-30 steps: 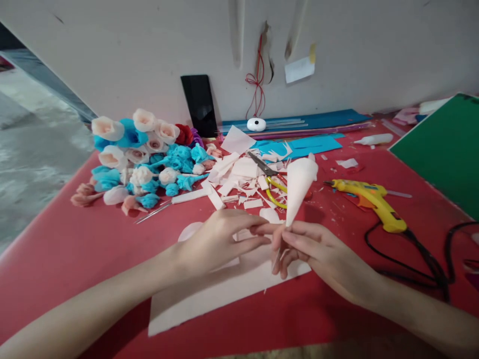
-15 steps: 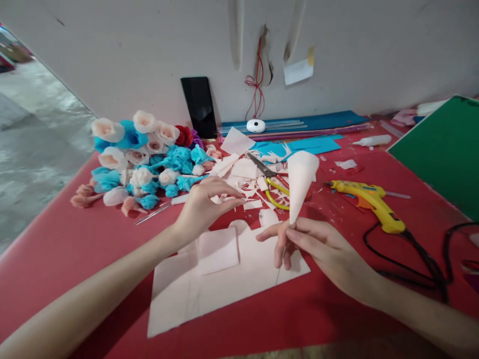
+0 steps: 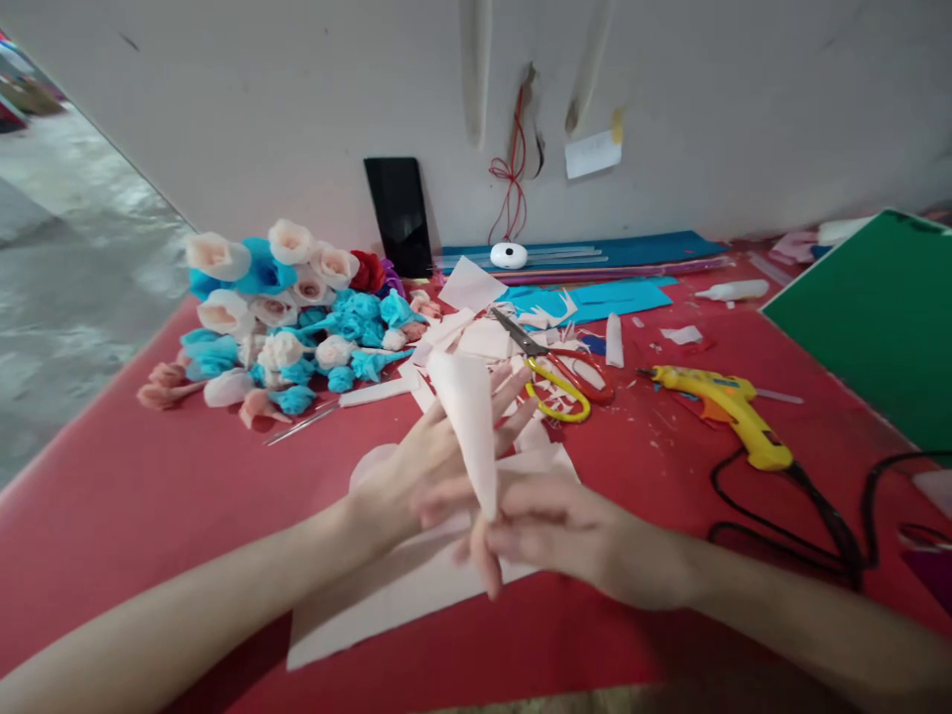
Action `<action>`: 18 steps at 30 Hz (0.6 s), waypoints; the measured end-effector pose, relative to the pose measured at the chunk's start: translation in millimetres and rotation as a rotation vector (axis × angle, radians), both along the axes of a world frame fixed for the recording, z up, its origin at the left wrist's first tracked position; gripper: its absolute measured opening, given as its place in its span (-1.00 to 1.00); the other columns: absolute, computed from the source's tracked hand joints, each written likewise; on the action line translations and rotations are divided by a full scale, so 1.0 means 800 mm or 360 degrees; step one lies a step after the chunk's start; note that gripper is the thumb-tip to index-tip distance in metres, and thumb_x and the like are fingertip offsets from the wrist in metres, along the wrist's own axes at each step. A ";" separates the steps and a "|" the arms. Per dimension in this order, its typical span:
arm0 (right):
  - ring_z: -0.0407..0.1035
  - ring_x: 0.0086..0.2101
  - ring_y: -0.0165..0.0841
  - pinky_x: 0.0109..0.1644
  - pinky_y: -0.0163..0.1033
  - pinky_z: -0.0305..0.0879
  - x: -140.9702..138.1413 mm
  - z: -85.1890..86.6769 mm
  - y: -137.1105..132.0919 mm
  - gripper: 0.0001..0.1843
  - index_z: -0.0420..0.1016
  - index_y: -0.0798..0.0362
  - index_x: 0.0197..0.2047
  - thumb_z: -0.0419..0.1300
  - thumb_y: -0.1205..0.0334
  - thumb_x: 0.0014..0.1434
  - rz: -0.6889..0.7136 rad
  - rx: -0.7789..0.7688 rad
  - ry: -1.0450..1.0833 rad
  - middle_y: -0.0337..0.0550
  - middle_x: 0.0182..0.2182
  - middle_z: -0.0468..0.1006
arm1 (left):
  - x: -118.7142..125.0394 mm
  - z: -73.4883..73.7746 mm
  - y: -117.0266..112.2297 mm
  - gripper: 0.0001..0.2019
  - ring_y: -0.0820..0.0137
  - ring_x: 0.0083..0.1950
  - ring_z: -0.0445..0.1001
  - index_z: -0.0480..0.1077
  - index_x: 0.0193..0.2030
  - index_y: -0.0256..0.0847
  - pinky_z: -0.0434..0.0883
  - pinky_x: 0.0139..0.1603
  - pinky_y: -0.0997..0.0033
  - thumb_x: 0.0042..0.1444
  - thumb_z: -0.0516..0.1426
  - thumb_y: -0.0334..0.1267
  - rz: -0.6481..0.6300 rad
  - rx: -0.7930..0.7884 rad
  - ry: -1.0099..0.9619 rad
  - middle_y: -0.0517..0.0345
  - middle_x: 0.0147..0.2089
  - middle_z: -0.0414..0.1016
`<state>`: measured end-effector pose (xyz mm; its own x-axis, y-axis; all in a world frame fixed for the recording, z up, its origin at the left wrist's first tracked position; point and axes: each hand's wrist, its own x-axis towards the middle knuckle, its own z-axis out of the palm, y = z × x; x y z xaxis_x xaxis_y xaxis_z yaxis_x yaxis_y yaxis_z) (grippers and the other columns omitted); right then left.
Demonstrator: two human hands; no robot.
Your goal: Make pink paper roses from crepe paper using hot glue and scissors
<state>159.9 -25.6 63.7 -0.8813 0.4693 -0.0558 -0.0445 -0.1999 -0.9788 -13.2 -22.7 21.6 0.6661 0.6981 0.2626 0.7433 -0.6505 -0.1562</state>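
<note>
A pale pink paper cone [image 3: 467, 412], like a rolled flower bud, points its narrow end down in the pinch of my right hand [image 3: 587, 535]. My left hand [image 3: 423, 456] lies behind the cone with its fingers spread, reaching up and right. Whether its palm touches the cone I cannot tell. Below both hands a large pale pink sheet [image 3: 349, 615] rests on the table, partly covered by them. Scissors [image 3: 554, 387] with red and yellow handles lie just beyond my fingers, among pale paper scraps [image 3: 483, 337].
Crepe paper flowers [image 3: 283, 327] are heaped at the left. To the right are a yellow glue gun [image 3: 729, 402] with its black cord, and a green board [image 3: 878, 307]. A dark phone [image 3: 399, 216] leans on the wall, near a white case [image 3: 508, 256]. Red covering [image 3: 111, 555] spreads over the table.
My right hand has brought the paper cone left and down, in front of my left hand. The left hand's fingers have spread out.
</note>
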 end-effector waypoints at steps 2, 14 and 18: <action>0.37 -0.16 -0.34 -0.06 -0.23 0.29 -0.001 -0.006 0.029 -0.85 0.42 0.10 -0.44 0.13 0.24 0.12 -0.0664 0.0149 0.0033 -0.13 -0.33 0.49 | 0.002 0.003 -0.005 -0.54 0.09 0.36 -0.08 0.14 0.20 -0.31 -0.04 0.31 -0.07 0.12 -0.01 -0.42 0.0012 0.0038 0.0025 -0.10 0.29 0.11; 0.27 -0.42 -0.46 -0.28 -0.32 0.18 0.018 -0.007 0.053 -0.74 0.33 0.11 -0.45 -0.01 0.20 0.23 -0.1032 0.0522 -0.0181 -0.22 -0.49 0.35 | -0.012 0.014 0.012 -0.78 0.29 -0.30 0.53 0.47 -0.36 -0.23 0.33 0.08 -0.01 0.15 0.00 -0.33 -0.0033 -0.0441 -0.0753 0.09 -0.46 0.53; 0.19 -0.48 -0.49 -0.39 -0.34 0.11 0.013 0.002 0.026 -0.72 0.33 0.13 -0.47 -0.02 0.25 0.24 -0.0854 0.0528 -0.0274 -0.23 -0.54 0.34 | -0.016 0.026 0.021 -0.49 0.40 -0.23 0.51 0.11 0.20 -0.18 0.51 -0.35 0.45 0.08 0.07 -0.36 0.0116 -0.0791 -0.1175 -0.09 0.07 0.38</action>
<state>170.5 -4.5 65.6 -0.5112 0.8581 0.0485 0.1089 0.1206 -0.9867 -26.1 -5.9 42.5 0.3968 0.8795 0.2626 0.5848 -0.4628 0.6662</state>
